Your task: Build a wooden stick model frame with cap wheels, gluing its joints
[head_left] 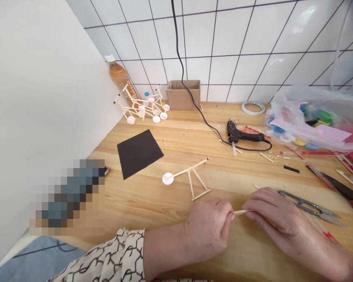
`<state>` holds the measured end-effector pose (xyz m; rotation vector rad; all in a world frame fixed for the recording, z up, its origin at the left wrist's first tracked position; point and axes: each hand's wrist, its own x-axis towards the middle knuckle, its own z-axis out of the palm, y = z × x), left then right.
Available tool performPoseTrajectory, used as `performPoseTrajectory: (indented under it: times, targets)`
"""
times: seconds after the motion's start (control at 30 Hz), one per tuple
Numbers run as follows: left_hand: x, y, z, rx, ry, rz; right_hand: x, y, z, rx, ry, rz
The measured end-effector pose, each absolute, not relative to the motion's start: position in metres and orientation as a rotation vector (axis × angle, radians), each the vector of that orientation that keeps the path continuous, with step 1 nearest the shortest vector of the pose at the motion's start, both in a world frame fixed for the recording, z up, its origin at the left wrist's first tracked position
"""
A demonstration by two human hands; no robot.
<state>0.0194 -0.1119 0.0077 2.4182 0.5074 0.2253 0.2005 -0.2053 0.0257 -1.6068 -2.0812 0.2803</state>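
A: What are the hands doing?

B: Both grip one thin wooden stick (240, 212) at the near side of a wooden table (141, 203). The left hand (211, 225) is curled into a fist, pinching one end between thumb and forefinger. The right hand (275, 217) has its fingers brought together with the thumb around the other end. A short length shows between them.

A: And around them?

B: Just beyond the left hand lies a small stick frame (184, 171) with a white disc (166, 182) at one end. Metal snips (323, 215) lie beside the right hand. Farther back are a black glue gun (248, 136) and, to the left, a black sheet (139, 154).
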Motion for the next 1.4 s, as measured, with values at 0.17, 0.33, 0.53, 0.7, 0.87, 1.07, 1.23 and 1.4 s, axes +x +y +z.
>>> performPoseTrajectory:
  times: [0.17,0.33,0.53,0.7,0.87,1.07,1.23,1.4]
  targets:
    - [0.0192,-0.112,0.0098,2.397,0.519,0.243,0.1982,-0.204,0.0274,-1.555,-2.176,0.194]
    - [0.0194,-0.1128,0.0114,2.42,0.532,0.22,0.1942,-0.2025,0.0281,-1.534,-2.215,0.136]
    - [0.0196,-0.1124,0.0074,2.459,0.446,0.304,0.1961,-0.2031,0.0266,-1.568,-2.185,0.09]
    - [0.0194,-0.1123,0.0063,2.492,0.423,0.387,0.2005,-0.2043,0.0223,-1.553,-2.156,0.098]
    - [0.0193,-0.1126,0.007,2.502,0.461,0.342,0.1991,-0.204,0.0214,-1.552,-2.155,0.157]
    - [0.0188,-0.1134,0.007,2.44,0.497,0.336,0.195,-0.2017,0.0285,-1.501,-2.197,0.047]
    - [0.019,-0.1151,0.0074,2.363,0.5,0.331,0.1952,-0.2039,0.0297,-1.487,-2.233,0.08]
    - [0.0192,-0.115,0.0132,2.293,0.527,0.247,0.195,-0.2043,0.029,-1.487,-2.253,0.127]
